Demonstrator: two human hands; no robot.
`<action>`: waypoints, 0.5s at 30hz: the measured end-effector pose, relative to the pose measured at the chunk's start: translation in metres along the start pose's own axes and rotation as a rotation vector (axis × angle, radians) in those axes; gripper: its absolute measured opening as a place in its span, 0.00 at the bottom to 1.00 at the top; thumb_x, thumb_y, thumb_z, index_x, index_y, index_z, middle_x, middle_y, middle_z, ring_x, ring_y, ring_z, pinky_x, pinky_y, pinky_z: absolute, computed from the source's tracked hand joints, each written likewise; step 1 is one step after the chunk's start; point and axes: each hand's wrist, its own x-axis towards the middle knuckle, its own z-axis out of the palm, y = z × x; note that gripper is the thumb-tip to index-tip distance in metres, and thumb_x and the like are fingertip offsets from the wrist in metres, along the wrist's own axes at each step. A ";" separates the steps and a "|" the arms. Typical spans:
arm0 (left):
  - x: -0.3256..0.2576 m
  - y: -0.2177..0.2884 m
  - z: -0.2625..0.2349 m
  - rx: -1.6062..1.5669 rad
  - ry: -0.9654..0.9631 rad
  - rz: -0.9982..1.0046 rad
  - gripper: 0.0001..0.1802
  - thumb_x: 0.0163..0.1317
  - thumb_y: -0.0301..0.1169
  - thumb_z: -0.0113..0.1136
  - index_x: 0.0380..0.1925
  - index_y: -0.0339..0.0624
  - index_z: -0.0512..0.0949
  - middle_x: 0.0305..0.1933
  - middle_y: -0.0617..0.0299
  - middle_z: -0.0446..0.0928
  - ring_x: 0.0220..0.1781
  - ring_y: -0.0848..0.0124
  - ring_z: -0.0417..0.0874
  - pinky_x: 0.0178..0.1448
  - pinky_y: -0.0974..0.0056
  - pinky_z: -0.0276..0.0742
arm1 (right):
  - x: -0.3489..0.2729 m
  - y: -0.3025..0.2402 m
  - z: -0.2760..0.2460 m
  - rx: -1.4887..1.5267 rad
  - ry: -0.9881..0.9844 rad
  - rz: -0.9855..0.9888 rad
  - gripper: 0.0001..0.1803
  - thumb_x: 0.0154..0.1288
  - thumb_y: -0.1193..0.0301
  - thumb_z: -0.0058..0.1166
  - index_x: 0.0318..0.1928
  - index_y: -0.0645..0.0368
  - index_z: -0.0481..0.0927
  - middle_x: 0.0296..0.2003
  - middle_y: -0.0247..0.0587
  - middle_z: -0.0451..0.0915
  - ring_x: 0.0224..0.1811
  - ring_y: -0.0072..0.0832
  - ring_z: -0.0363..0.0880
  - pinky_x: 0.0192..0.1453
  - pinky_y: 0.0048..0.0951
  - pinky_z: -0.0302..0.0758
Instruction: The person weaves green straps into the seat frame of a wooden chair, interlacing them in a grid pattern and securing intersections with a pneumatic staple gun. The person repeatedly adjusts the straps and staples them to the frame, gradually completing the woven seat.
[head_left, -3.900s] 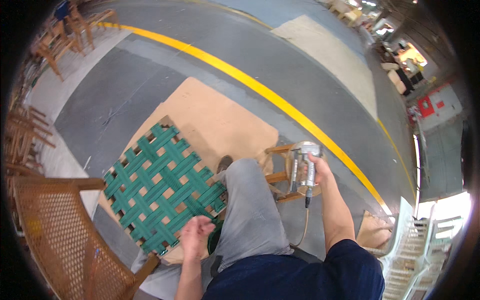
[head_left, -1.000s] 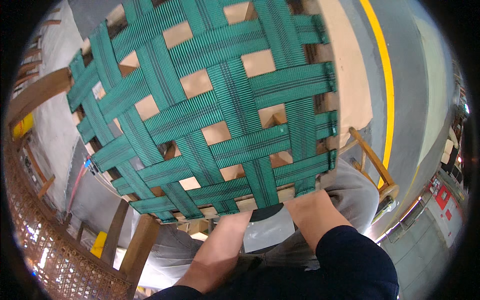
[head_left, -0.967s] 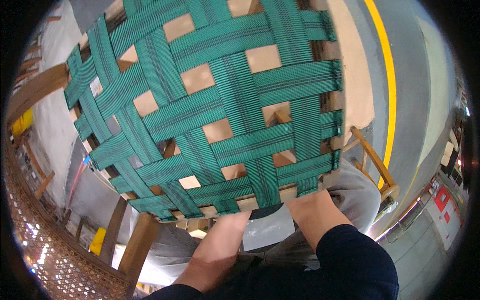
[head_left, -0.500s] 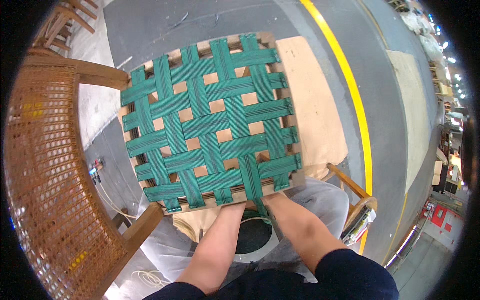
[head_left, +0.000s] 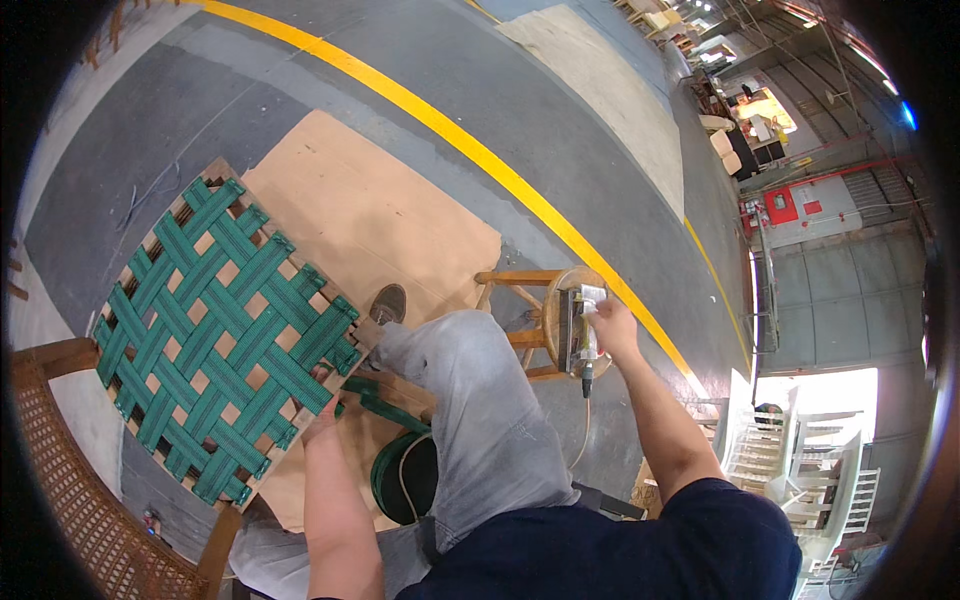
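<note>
A chair seat frame with woven green webbing lies tilted in front of me, at the left. My left hand is closed at its near right edge on a green webbing strap, its fingers partly hidden by the frame. From there the strap runs down to a roll of webbing beside my leg. Out to the right, my right hand is closed around an air staple gun with a hose at its end. The tool rests on a round wooden stool.
A cane-backed wooden chair part joins the seat at the left. Tan cardboard covers the floor under my shoe. A yellow floor line curves past the stool. White chairs are stacked at the right.
My view has swung to the right. My right hand has left the seat's near edge and reached the staple gun on the stool. My left hand stays at the seat's edge.
</note>
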 end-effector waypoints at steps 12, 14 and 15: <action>-0.024 -0.002 0.009 0.115 0.124 0.204 0.12 0.78 0.43 0.56 0.44 0.49 0.82 0.42 0.65 0.83 0.42 0.67 0.82 0.47 0.56 0.81 | 0.021 0.049 0.048 0.153 -0.057 0.093 0.25 0.49 0.70 0.70 0.50 0.66 0.87 0.41 0.49 0.90 0.43 0.39 0.90 0.51 0.39 0.83; -0.025 -0.001 0.010 0.121 0.123 0.223 0.12 0.78 0.43 0.55 0.44 0.49 0.82 0.42 0.65 0.83 0.42 0.66 0.82 0.48 0.56 0.81 | 0.007 0.028 0.033 0.362 -0.072 -0.014 0.27 0.51 0.71 0.70 0.54 0.65 0.85 0.43 0.46 0.90 0.43 0.37 0.88 0.53 0.38 0.82; -0.026 0.000 0.007 0.093 0.120 0.231 0.13 0.78 0.44 0.55 0.44 0.49 0.82 0.42 0.65 0.83 0.42 0.66 0.82 0.48 0.56 0.81 | 0.002 0.013 0.020 0.394 -0.044 -0.113 0.26 0.53 0.73 0.70 0.55 0.65 0.85 0.43 0.44 0.89 0.42 0.35 0.87 0.52 0.37 0.82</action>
